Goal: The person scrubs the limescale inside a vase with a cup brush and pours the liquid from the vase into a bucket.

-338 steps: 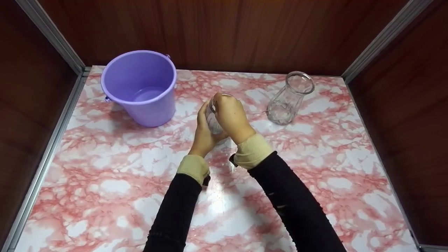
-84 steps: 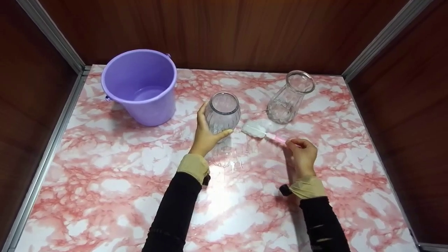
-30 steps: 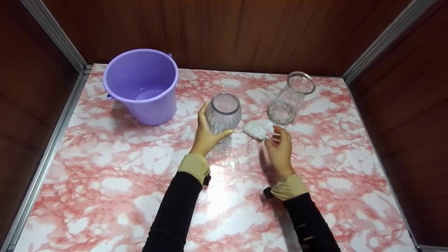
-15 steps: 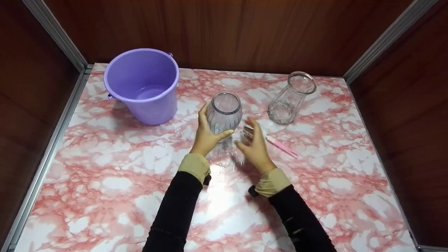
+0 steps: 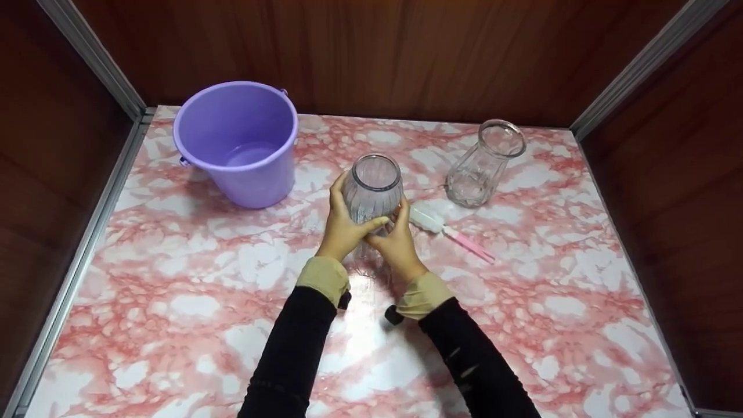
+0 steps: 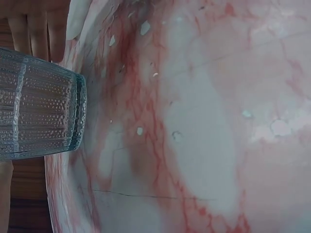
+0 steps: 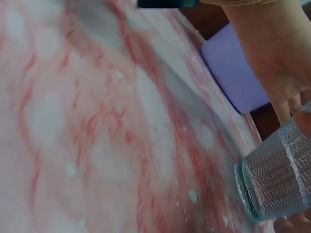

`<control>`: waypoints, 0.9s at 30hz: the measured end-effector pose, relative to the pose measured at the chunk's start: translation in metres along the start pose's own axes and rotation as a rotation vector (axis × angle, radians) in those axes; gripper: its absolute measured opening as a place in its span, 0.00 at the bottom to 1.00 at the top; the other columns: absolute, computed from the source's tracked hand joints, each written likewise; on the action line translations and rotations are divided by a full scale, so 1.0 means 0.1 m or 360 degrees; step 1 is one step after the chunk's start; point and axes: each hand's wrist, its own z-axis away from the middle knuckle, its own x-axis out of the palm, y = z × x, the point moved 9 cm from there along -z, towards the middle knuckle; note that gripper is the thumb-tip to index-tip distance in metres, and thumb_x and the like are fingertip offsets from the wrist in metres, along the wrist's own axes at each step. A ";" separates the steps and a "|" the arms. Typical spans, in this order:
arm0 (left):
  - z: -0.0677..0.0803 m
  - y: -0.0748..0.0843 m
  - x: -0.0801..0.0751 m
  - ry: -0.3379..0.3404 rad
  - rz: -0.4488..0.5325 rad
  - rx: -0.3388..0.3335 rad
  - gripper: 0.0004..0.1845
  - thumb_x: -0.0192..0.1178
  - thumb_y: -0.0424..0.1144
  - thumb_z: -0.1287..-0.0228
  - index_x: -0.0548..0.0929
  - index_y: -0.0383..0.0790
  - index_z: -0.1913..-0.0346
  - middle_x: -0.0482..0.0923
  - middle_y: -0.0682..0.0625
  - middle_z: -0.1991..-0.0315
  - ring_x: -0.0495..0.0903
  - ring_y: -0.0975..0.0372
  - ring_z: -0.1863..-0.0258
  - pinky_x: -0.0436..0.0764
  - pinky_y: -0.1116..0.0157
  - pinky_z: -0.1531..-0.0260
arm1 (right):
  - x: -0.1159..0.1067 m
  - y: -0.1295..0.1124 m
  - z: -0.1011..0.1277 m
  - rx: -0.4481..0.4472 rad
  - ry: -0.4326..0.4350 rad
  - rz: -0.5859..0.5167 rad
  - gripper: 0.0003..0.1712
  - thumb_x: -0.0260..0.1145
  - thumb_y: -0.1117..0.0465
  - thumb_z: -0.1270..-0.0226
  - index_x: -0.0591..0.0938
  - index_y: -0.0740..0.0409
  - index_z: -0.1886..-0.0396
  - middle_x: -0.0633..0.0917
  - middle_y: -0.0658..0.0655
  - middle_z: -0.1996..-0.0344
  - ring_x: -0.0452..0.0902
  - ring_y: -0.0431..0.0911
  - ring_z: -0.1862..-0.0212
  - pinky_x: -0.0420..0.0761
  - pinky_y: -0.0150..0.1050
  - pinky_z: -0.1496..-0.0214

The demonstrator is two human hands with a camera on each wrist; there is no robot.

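A ribbed clear glass vase point(image 5: 371, 203) stands mid-table, held from both sides. My left hand point(image 5: 338, 229) grips its left flank, thumb across the front. On the right flank, my right hand point(image 5: 399, 247) holds it too, its thumb close by the left one. The vase's thick base shows in the left wrist view, with fingers point(image 6: 38, 36) behind the glass. In the right wrist view the vase base point(image 7: 277, 179) is just over the wet tabletop. Right of the hands lies a sponge bottle brush point(image 5: 428, 220), white head toward the vase, pink handle pointing front right.
A purple bucket point(image 5: 255, 183) stands at the back left. A second clear glass vase point(image 5: 475, 177), with a flared mouth, stands at the back right. Water drops dot the marbled table point(image 5: 191, 307) near the hands. Dark wood panels point(image 5: 371, 58) enclose the back and sides.
My right hand has let go of the brush, leaving it on the table, and moved left to take hold of the vase. The left hand has kept its grip.
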 end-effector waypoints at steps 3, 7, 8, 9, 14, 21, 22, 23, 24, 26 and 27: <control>0.01 0.00 0.01 -0.0002 -0.0013 0.0001 0.65 0.83 0.45 0.55 0.46 0.49 0.20 0.51 0.43 0.21 0.56 0.51 0.23 0.58 0.52 0.25 | 0.04 -0.01 -0.04 -0.0072 0.0001 -0.0003 0.66 0.75 0.76 0.52 0.42 0.60 0.21 0.60 0.71 0.27 0.62 0.62 0.28 0.64 0.49 0.24; 0.01 0.01 0.02 -0.0007 -0.0015 -0.0018 0.65 0.83 0.47 0.54 0.46 0.50 0.20 0.50 0.44 0.21 0.55 0.51 0.23 0.58 0.52 0.25 | 0.06 -0.04 -0.07 -0.0206 0.0054 0.0068 0.64 0.74 0.75 0.52 0.43 0.63 0.22 0.60 0.73 0.27 0.62 0.63 0.28 0.61 0.49 0.22; 0.01 0.00 0.02 -0.0006 -0.0017 -0.0028 0.65 0.82 0.47 0.54 0.46 0.50 0.20 0.50 0.44 0.21 0.55 0.51 0.23 0.58 0.52 0.25 | 0.06 -0.05 -0.07 -0.0219 0.0072 0.0093 0.63 0.74 0.75 0.51 0.44 0.63 0.22 0.62 0.73 0.27 0.63 0.63 0.28 0.61 0.49 0.23; 0.01 0.00 0.01 -0.0003 -0.0018 -0.0034 0.65 0.83 0.47 0.54 0.46 0.50 0.20 0.50 0.44 0.21 0.55 0.51 0.23 0.58 0.52 0.24 | 0.05 -0.05 -0.08 -0.0230 0.0087 0.0110 0.61 0.74 0.74 0.50 0.45 0.63 0.23 0.63 0.73 0.28 0.64 0.64 0.29 0.62 0.49 0.23; 0.03 0.04 -0.05 0.0070 -0.0078 -0.0005 0.64 0.83 0.47 0.56 0.49 0.46 0.21 0.54 0.42 0.22 0.58 0.50 0.24 0.58 0.53 0.25 | 0.06 -0.04 -0.10 -0.0245 0.0105 0.0194 0.56 0.73 0.73 0.47 0.51 0.63 0.24 0.71 0.72 0.32 0.70 0.61 0.32 0.68 0.48 0.26; 0.06 0.11 -0.10 0.0137 -0.0214 0.0051 0.65 0.84 0.50 0.58 0.52 0.43 0.21 0.61 0.39 0.25 0.64 0.47 0.28 0.65 0.50 0.28 | 0.04 -0.05 -0.08 -0.0243 0.0130 0.0240 0.53 0.72 0.73 0.48 0.55 0.64 0.25 0.73 0.72 0.34 0.71 0.61 0.33 0.70 0.49 0.28; 0.06 0.11 -0.11 0.0144 -0.0223 0.0050 0.65 0.84 0.51 0.59 0.53 0.44 0.22 0.62 0.39 0.25 0.65 0.46 0.28 0.65 0.50 0.28 | 0.03 -0.04 -0.08 -0.0228 0.0134 0.0267 0.52 0.72 0.72 0.48 0.56 0.64 0.25 0.74 0.72 0.35 0.72 0.61 0.34 0.71 0.49 0.29; 0.06 0.12 -0.11 0.0153 -0.0227 0.0048 0.65 0.84 0.51 0.59 0.53 0.44 0.22 0.62 0.39 0.26 0.66 0.46 0.29 0.66 0.50 0.29 | 0.03 -0.03 -0.08 -0.0215 0.0136 0.0281 0.53 0.72 0.72 0.49 0.56 0.63 0.25 0.74 0.73 0.35 0.72 0.62 0.34 0.72 0.49 0.29; 0.06 0.13 -0.11 0.0160 -0.0225 0.0042 0.65 0.85 0.51 0.60 0.54 0.44 0.22 0.63 0.39 0.26 0.66 0.46 0.29 0.67 0.50 0.29 | 0.02 -0.02 -0.08 -0.0203 0.0137 0.0288 0.53 0.72 0.72 0.49 0.56 0.63 0.25 0.74 0.73 0.35 0.72 0.62 0.34 0.72 0.50 0.29; 0.07 0.13 -0.12 0.0175 -0.0214 0.0029 0.65 0.85 0.51 0.61 0.55 0.44 0.22 0.63 0.40 0.26 0.67 0.47 0.29 0.67 0.50 0.29 | 0.00 -0.01 -0.09 -0.0188 0.0141 0.0302 0.53 0.73 0.71 0.50 0.56 0.63 0.25 0.73 0.73 0.34 0.72 0.62 0.34 0.72 0.49 0.29; 0.07 0.14 -0.12 0.0183 -0.0207 0.0026 0.65 0.85 0.51 0.61 0.55 0.44 0.22 0.63 0.40 0.26 0.67 0.47 0.29 0.67 0.50 0.29 | -0.01 -0.01 -0.09 -0.0183 0.0144 0.0299 0.53 0.72 0.72 0.50 0.57 0.63 0.25 0.73 0.73 0.34 0.72 0.62 0.34 0.72 0.50 0.29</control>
